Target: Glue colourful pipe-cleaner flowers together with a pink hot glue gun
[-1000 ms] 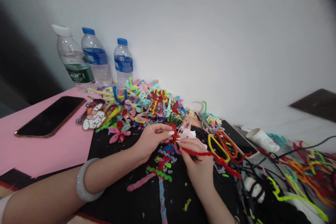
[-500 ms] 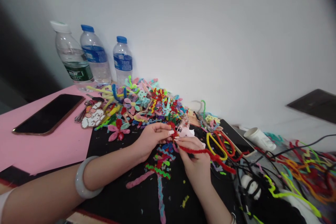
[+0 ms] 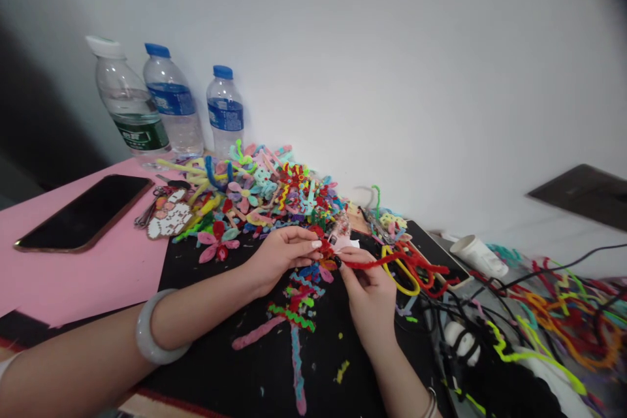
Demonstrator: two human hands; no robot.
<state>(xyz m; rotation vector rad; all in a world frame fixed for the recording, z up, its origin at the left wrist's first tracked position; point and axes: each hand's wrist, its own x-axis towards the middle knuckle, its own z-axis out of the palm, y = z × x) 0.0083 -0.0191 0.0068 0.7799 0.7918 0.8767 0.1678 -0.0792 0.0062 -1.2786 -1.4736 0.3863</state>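
My left hand (image 3: pixel 288 255) pinches a red fuzzy pipe-cleaner piece (image 3: pixel 325 248) between thumb and fingers. Close beside it, my right hand (image 3: pixel 371 297) is closed on a long red pipe cleaner (image 3: pixel 375 262), whose loose end reaches out to the right. Just below the fingertips, a figure of twisted pipe cleaners (image 3: pixel 302 300) lies on the black mat (image 3: pixel 215 320), with a blue and orange flower shape at its top and two leg-like strands. Fingers partly hide where the red pieces meet.
Behind the hands is a heap of colourful pipe-cleaner pieces (image 3: pixel 264 186). Bottles (image 3: pixel 225 111) stand by the wall, with a phone (image 3: pixel 83 212) and keychain (image 3: pixel 169 214) at left. Yellow-handled scissors (image 3: pixel 401 274), a paper cup (image 3: pixel 479 256), cables and loose pipe cleaners lie at right.
The red pipe cleaner's loose end has swung up, from drooping down to the right to lying nearly level. My right hand has turned slightly; my left keeps its pinch. The view shifted a little.
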